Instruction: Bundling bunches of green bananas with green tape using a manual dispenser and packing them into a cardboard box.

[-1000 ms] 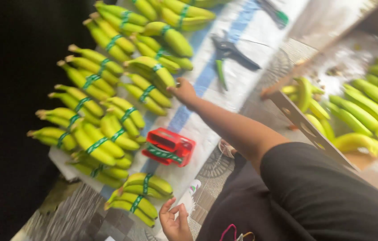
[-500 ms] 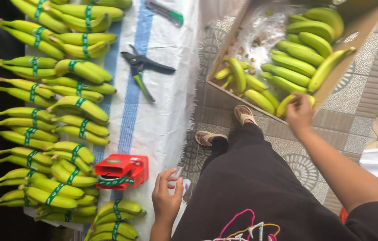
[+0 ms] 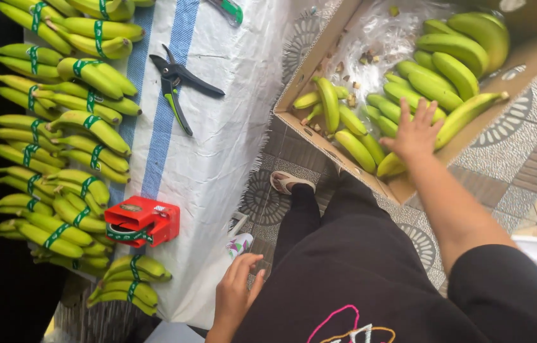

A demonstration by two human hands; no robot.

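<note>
Right hand (image 3: 416, 132), fingers spread wide, presses on smooth green bananas (image 3: 402, 95) in a plastic-lined cardboard box (image 3: 300, 86); left hand (image 3: 237, 293), fingers loosely open, rests beside woven cloth (image 3: 230, 114).

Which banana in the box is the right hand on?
The right hand rests on the long banana lying against the cardboard box near wall; the other bananas lie deeper inside.

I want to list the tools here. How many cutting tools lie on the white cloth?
1 fully seen: black pruning shears with one green handle, on the white cloth right of the banded bananas. A green-handled item at the top edge is cut off.
</note>
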